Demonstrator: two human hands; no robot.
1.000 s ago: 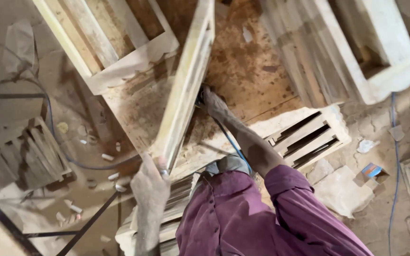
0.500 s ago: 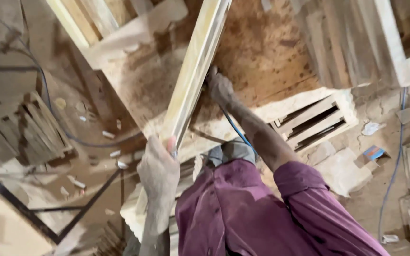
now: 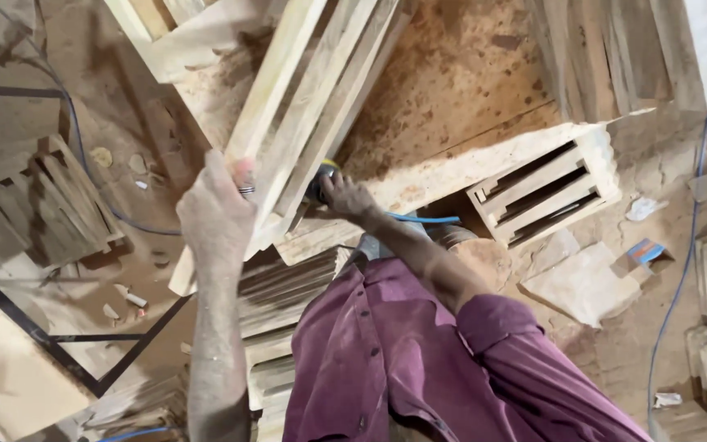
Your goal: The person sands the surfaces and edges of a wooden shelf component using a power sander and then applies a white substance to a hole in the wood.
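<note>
Left hand: the left hand (image 3: 216, 214) is gripping the near edge of a pale wooden frame (image 3: 304, 115), its fingers curled together around one slat; a ring is showing on one finger.
Right hand: the right hand (image 3: 344, 196) is closing over a dark tool (image 3: 321, 182) with a yellow edge, pressed against the frame's underside; the fingers are wrapped tight, and how the tool's working end meets the wood cannot be told.
Frame: it is running tilted from the left hand up toward the top of the view, made of several long slats lying side by side, and is sitting between the two hands over the dusty bench (image 3: 460, 90).
Cable: a blue cable (image 3: 419, 218) is trailing from the tool along the right forearm.
Clothing: a purple shirt (image 3: 419, 360) is filling the lower middle, the sleeve rolled above the elbow.
Around: a small slatted crate (image 3: 546, 192) is lying just right of the right hand; more slatted pieces (image 3: 59, 205) are resting on the floor to the left, well apart from the frame; a black metal bar (image 3: 34, 336) is crossing the lower left corner.
</note>
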